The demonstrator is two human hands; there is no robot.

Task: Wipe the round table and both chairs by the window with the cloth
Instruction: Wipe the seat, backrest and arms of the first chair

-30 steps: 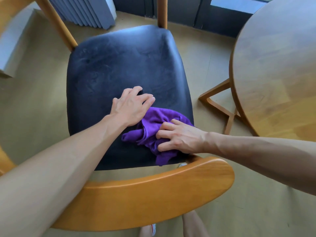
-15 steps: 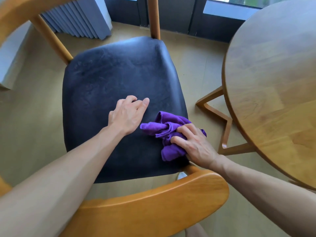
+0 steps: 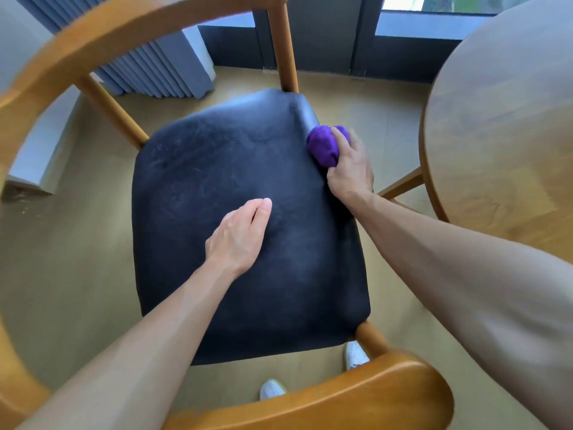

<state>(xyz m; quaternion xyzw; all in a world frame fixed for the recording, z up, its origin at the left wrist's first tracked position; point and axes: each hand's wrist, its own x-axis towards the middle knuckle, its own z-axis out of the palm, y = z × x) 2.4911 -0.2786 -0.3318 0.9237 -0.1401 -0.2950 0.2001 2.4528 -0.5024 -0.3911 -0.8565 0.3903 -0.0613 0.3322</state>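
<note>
Gripping the bunched purple cloth point(image 3: 322, 146) in my right hand point(image 3: 350, 169) against the far right edge of the chair point(image 3: 217, 169) seat, left hand point(image 3: 237, 235) flat, relaxed mid-seat, round table point(image 3: 508, 119) just beside.

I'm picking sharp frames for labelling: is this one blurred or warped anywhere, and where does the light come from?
Head view: the curved wooden chair rail at upper left is smeared by motion blur, and wide-angle distortion bends the frame edges. The black seat, left hand and right hand gripping the purple cloth are fairly sharp. Daylight enters from the window, leaving a soft sheen on the round table.
</note>
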